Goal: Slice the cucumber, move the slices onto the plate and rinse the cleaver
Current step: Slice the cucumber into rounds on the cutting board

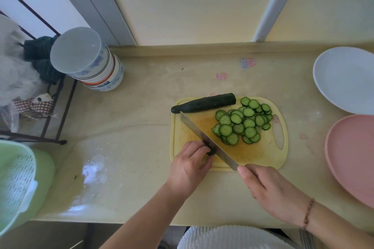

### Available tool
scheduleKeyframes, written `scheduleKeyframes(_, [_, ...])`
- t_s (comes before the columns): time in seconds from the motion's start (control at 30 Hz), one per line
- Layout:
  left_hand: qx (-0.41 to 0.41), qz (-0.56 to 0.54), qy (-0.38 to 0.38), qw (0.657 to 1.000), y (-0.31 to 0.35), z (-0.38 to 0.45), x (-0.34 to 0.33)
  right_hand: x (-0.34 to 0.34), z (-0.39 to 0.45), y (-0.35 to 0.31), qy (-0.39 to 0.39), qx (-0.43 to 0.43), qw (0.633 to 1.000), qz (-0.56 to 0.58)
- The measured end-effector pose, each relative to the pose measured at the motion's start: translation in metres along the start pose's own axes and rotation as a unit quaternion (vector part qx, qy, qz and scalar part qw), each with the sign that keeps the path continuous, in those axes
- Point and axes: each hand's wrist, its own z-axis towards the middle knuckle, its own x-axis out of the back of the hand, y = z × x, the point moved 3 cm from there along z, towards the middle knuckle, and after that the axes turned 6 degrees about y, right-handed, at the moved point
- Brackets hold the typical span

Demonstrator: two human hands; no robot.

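Gripping the cleaver [208, 141] handle, the right hand [271, 192] has its fingers curled round it at the near edge of a yellow cutting board [261, 159] on the table [131, 119]. Left of the blade, the left hand [190, 166] pinches a small dark cucumber end [211, 152] between curled fingers, touching the blade. Just beyond the blade, a heap of cucumber slices [241, 121] lies on the board. Farther back rests a cucumber half [203, 103]. Well right of the right hand sit a pink plate [352, 157] and, beyond it, a white plate [344, 79].
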Motion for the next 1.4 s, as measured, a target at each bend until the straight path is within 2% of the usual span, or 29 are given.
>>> scheduleKeyframes(0.4, [0.012,0.008,0.008,1.000,0.001,-0.003,0.001,-0.008,0.024,0.006,-0.011,-0.002,0.999,-0.032])
scheduleKeyframes(0.63, [0.030,0.015,0.000,0.999,0.002,-0.001,0.001,0.000,0.008,0.005,-0.006,-0.001,1.000,0.017])
scheduleKeyframes(0.87, [0.026,0.011,0.004,1.000,0.001,-0.002,0.001,-0.001,0.002,0.000,-0.007,-0.003,1.000,0.013])
scheduleKeyframes(1.4, [0.021,0.011,0.000,1.000,0.002,-0.003,-0.001,-0.021,0.025,0.002,-0.010,0.018,0.999,-0.044])
